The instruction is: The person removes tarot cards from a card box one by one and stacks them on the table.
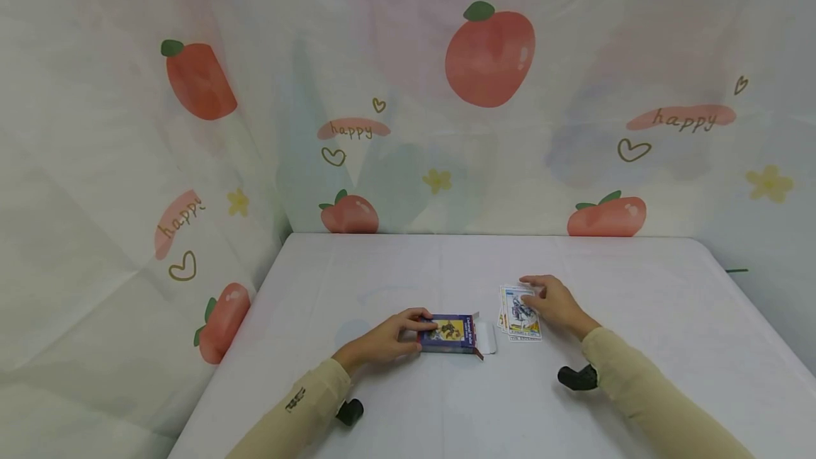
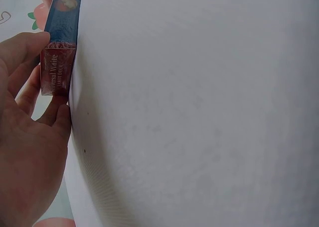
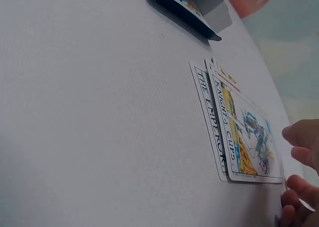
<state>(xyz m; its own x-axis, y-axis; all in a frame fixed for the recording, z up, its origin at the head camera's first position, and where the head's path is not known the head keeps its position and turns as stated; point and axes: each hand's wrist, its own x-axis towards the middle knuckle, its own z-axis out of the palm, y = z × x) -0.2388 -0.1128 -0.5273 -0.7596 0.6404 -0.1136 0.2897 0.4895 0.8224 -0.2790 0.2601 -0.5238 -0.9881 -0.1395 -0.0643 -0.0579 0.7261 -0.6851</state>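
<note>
A blue tarot deck box (image 1: pixel 449 337) lies on the white table, its open end and white flap (image 1: pixel 487 338) facing right. My left hand (image 1: pixel 389 335) holds the box at its left end, fingers over the top and thumb at the near side. In the left wrist view the red end of the box (image 2: pixel 56 72) shows between thumb and fingers. To the right is a small, slightly fanned pile of tarot cards (image 1: pixel 519 317), Knight of Cups on top and The Emperor partly covered. My right hand (image 1: pixel 561 307) hovers at the pile's right edge, fingers loosely bent, nothing gripped.
The white-covered table (image 1: pixel 440 402) reaches back to a fabric backdrop (image 1: pixel 408 161) printed with fruit and "happy". Black wrist-worn devices (image 1: pixel 577 377) stick out beneath both sleeves. A gap of bare table separates the box flap from the cards.
</note>
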